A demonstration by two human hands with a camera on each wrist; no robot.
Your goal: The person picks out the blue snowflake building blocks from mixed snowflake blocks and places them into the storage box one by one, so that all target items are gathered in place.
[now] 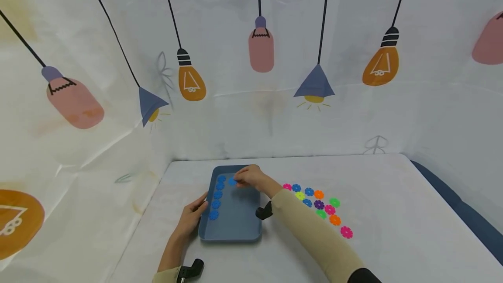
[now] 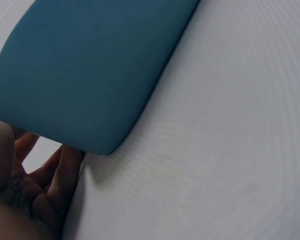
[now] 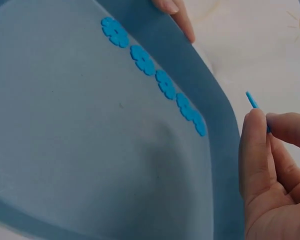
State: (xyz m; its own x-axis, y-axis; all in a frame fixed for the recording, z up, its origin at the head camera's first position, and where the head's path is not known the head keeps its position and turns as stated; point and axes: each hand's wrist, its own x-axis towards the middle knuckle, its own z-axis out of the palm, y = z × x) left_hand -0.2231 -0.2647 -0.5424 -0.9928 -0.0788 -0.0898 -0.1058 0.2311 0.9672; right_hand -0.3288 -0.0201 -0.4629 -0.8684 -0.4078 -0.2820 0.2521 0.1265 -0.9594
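Note:
My right hand [image 1: 252,176] is over the far part of a blue-grey tray [image 1: 232,227]. Between thumb and fingertips it pinches a blue flower-shaped plastic disc [image 3: 251,99], seen edge-on in the right wrist view. Along the tray's left wall runs a column of several matching blue discs [image 1: 215,204], lying flat. My left hand [image 1: 191,217] holds the tray by its left side, thumb at the rim and fingers along the outside. The left wrist view has the tray's outer wall [image 2: 85,75] close up, and part of the left hand's fingers is hidden behind it.
On the white table [image 1: 393,213], right of the tray, lies a loose group of flower discs in several colours, among them an orange disc [image 1: 335,220] and a pink disc [image 1: 346,232]. A white printed sheet [image 1: 235,121] hangs behind the table.

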